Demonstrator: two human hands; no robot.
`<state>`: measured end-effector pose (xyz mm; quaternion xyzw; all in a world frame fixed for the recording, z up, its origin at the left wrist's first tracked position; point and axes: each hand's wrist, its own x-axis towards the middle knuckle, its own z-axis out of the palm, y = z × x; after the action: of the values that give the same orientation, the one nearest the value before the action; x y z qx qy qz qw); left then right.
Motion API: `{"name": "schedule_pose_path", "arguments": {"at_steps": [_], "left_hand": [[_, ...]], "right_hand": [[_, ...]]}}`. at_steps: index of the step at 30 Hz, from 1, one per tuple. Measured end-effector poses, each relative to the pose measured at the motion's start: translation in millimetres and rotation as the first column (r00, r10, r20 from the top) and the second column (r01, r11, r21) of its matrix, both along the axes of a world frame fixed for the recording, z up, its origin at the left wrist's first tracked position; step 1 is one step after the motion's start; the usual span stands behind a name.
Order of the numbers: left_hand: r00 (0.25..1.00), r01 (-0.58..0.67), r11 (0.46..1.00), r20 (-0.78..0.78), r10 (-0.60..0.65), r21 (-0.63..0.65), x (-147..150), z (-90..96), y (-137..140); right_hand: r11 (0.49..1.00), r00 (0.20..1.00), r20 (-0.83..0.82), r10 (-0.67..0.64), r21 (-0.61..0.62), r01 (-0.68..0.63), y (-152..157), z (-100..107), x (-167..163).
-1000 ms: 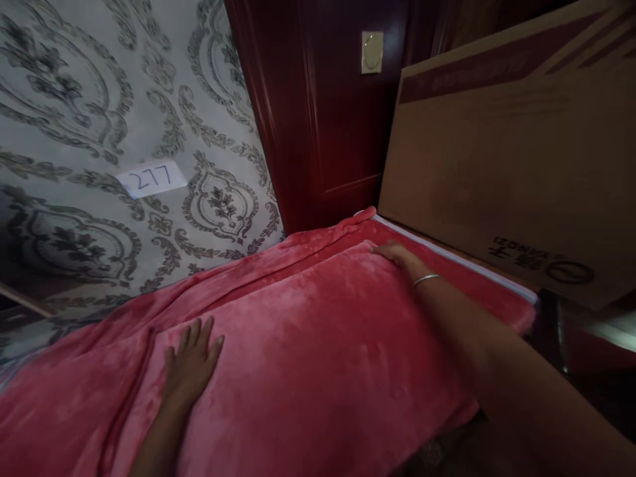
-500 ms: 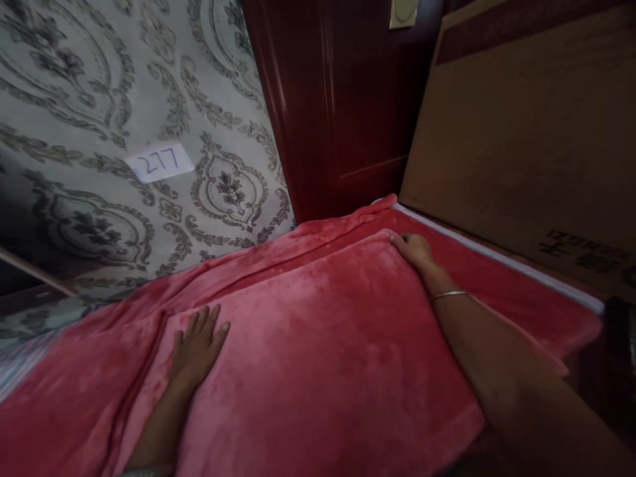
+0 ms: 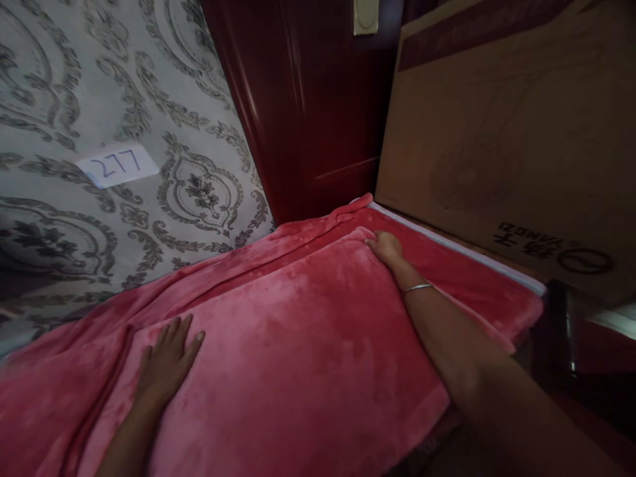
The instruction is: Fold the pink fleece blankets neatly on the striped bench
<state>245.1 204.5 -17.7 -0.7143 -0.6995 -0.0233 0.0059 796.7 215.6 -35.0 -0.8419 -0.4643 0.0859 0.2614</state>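
A plush pinkish-red blanket (image 3: 278, 338) is spread in front of me with a folded layer on top. My left hand (image 3: 169, 358) lies flat on the folded layer near its left edge, fingers stretched out and a little apart. At the far right corner of that layer, my right hand (image 3: 386, 248) has its fingers curled at the edge and grips the blanket. A bracelet circles the right wrist. The undersides of the right fingers are partly hidden.
Patterned wallpaper (image 3: 199, 192) with a paper marked 277 (image 3: 119, 165) stands behind on the left. A dark red wooden panel (image 3: 328, 99) rises at the back. A large cardboard box (image 3: 462, 126) leans on the right, beside the pale edging under the blanket.
My view has turned slightly right, so everything appears shifted left and more of the box shows. Both hands keep nearly the same places on the blanket.
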Motion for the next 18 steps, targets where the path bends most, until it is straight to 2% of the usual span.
{"name": "schedule_pose_path", "arguments": {"at_steps": [11,15,18], "left_hand": [[1.000,0.014,0.999,0.005,-0.014,0.030,-1.0,-3.1,0.3],[1.000,0.019,0.999,0.009,-0.019,0.051,1.8,-1.0,-0.3],[1.000,0.025,0.999,0.012,-0.025,0.035,3.2,1.1,-0.8]], "right_hand": [[0.995,0.993,0.081,-0.085,-0.035,0.088,-10.7,14.5,-22.2],[0.992,0.995,0.040,-0.094,-0.079,0.097,-14.8,24.6,-21.7],[0.991,0.998,-0.020,-0.067,-0.118,0.064,-30.5,29.7,-9.5]]}}
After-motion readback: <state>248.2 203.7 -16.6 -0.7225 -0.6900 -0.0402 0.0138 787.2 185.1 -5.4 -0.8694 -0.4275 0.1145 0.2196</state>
